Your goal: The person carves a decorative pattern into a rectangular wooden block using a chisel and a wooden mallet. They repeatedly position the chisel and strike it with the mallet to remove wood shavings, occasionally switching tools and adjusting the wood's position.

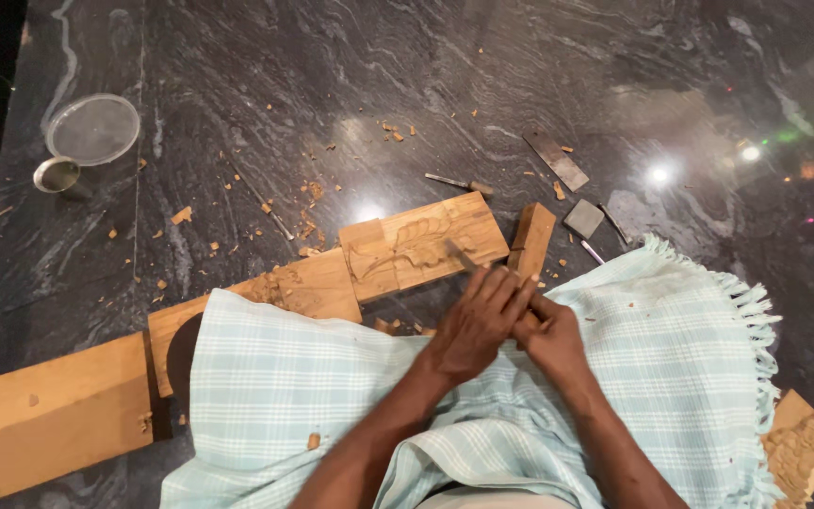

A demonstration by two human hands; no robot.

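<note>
Nearest, a pale checked cloth (pixel 332 396) covers the lap. On it, the left hand (pixel 473 325) lies fingers-flat over the chisel (pixel 463 256), steadying it; the right hand (pixel 550 341) is wrapped closed around its handle. The blade tip rests on the carved plank (pixel 426 243) at 12 o'clock. A slip could gouge the leaf relief or nick the left fingers. Farther off, at 1 o'clock, lie a flat blade (pixel 556 158) and block (pixel 583 218); at 10, a lid (pixel 93 129).
</note>
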